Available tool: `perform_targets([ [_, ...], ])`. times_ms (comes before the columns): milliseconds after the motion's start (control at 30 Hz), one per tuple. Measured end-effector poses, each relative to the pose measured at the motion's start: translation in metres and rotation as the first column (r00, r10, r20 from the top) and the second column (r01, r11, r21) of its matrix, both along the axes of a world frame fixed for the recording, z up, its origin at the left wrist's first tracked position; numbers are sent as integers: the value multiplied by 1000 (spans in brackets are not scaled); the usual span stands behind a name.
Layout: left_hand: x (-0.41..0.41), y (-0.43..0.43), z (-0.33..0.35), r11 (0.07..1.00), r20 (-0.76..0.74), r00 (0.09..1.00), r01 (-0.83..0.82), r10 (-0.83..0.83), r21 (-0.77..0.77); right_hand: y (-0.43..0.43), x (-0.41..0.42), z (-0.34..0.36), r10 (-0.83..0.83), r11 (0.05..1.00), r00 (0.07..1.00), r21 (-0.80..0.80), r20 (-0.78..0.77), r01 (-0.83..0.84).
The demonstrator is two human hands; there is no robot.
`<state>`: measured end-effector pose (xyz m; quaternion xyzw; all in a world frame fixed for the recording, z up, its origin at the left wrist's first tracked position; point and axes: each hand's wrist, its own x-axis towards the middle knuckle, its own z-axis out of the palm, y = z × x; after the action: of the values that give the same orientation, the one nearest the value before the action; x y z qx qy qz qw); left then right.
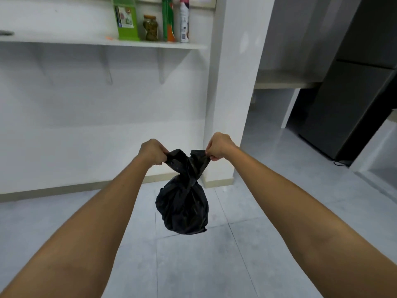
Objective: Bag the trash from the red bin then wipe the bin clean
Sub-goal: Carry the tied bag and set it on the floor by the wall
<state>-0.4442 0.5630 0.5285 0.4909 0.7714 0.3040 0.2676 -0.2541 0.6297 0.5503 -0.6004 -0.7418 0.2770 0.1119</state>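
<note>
A small black trash bag hangs in the air in front of me, full and rounded at the bottom. Its neck is twisted and splits into two ends. My left hand is shut on the left end and my right hand is shut on the right end, both arms stretched forward at about the same height. The red bin is not in view.
A white wall shelf at the top holds a green carton, a jar and spray bottles. A white pillar stands behind the bag. A dark fridge stands at the right. Grey tiled floor lies below.
</note>
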Motion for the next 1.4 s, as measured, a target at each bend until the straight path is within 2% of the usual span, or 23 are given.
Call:
perform_targets([
  [133, -33, 90, -22, 995, -134, 986, 97, -95, 9, 82, -25, -22, -55, 998, 996, -8, -70, 54],
  [400, -80, 276, -66, 984, -183, 967, 173, -179, -46, 241, -67, -66, -242, 967, 963, -111, -115, 230],
  [667, -83, 429, -127, 987, -56, 989, 131, -137, -92, 378, -75, -137, -428, 891, 875, -267, -228, 366],
  [833, -92, 515, -196, 986, 0, 1000, 19, -20, -166, 473, -84, -207, -507, 835, 825, -380, -249, 399],
  [900, -95, 560, -231, 987, -1, 1000, 23, -24, -159, 513, -89, -248, -539, 813, 809, -397, -236, 426],
  [1000, -101, 632, -285, 985, -37, 997, 60, -66, -160, 569, -102, -315, -572, 795, 785, -396, -238, 460],
  [1167, -111, 727, -404, 983, -5, 994, 109, -111, -151, 650, -123, -430, -598, 793, 777, -293, -199, 535],
  [1267, -120, 761, -475, 975, -46, 985, 155, -164, -157, 676, -132, -492, -588, 801, 801, -216, -114, 558],
  [1400, -133, 792, -537, 979, -128, 971, 195, -201, -57, 695, -144, -556, -586, 810, 804, -103, -107, 577],
])
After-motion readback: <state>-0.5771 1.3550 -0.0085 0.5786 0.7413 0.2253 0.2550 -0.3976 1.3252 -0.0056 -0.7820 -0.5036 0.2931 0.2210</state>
